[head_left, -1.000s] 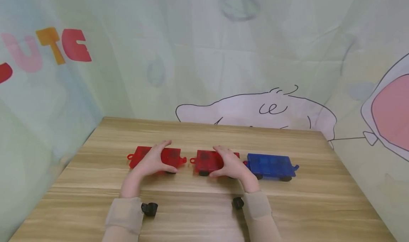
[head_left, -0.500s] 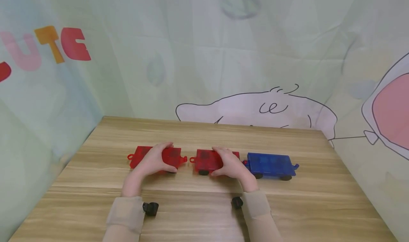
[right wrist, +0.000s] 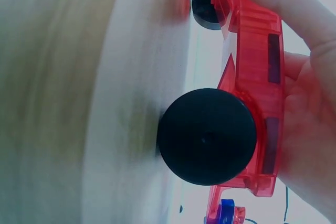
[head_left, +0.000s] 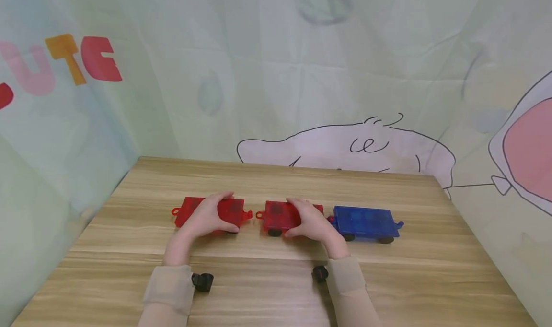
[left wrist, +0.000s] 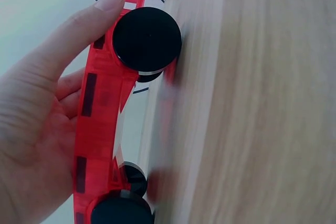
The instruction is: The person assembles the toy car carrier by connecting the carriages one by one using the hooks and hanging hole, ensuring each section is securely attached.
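Note:
My left hand (head_left: 206, 217) grips a translucent red toy train car (head_left: 233, 212) across its top, thumb on the near side, fingers over the far side. Its black wheels (left wrist: 147, 38) face the tabletop in the left wrist view. To its right, my right hand (head_left: 311, 222) holds a second red train car (head_left: 272, 216) the same way. The left car's hook (head_left: 248, 215) and the second car's ring (head_left: 259, 216) face each other across a small gap. A blue train car (head_left: 365, 222) stands at the second car's right end, a red coupling piece (head_left: 330, 219) meeting it.
All three cars stand in a row on a wood-grain table (head_left: 258, 279). A printed cloth (head_left: 276, 92) hangs behind and at both sides of it. Black wrist cameras (head_left: 202, 282) are strapped to both forearms, low over the tabletop.

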The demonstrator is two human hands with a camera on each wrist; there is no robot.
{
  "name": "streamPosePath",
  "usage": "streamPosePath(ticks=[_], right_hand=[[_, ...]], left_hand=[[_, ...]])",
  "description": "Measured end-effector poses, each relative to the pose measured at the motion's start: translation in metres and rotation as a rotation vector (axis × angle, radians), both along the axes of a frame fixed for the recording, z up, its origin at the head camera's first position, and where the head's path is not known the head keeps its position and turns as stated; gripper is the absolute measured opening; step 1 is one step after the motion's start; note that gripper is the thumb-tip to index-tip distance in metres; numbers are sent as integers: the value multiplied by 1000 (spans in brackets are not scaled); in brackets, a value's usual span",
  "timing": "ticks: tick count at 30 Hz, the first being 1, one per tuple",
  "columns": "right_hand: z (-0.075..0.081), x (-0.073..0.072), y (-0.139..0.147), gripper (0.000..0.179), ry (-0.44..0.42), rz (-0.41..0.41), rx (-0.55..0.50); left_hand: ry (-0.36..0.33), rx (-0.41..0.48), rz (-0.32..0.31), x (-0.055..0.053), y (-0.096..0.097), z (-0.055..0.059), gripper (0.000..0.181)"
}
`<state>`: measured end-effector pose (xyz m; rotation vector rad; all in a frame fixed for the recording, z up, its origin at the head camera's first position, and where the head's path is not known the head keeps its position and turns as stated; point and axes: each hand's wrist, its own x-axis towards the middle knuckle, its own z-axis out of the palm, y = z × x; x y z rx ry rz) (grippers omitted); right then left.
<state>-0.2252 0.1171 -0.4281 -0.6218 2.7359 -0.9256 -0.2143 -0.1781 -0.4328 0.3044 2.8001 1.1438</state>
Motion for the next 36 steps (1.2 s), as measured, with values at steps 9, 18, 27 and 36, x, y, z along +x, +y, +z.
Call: streamPosePath(ticks=[9,18,27,36], right_hand=[[-1,-1,0,86,9,-1,-23],[0,-1,0,87,14,13,-32],[0,-1,0,88,13,19,-43],[0,1,-1,87,-6,14,-62]], left_hand=[[4,10,-4,1,0,1,92],[-11,14,7,1,0,0,93],[-4,2,-8,0,4,0,93],[1,-3,-11,1,7,2,92]])
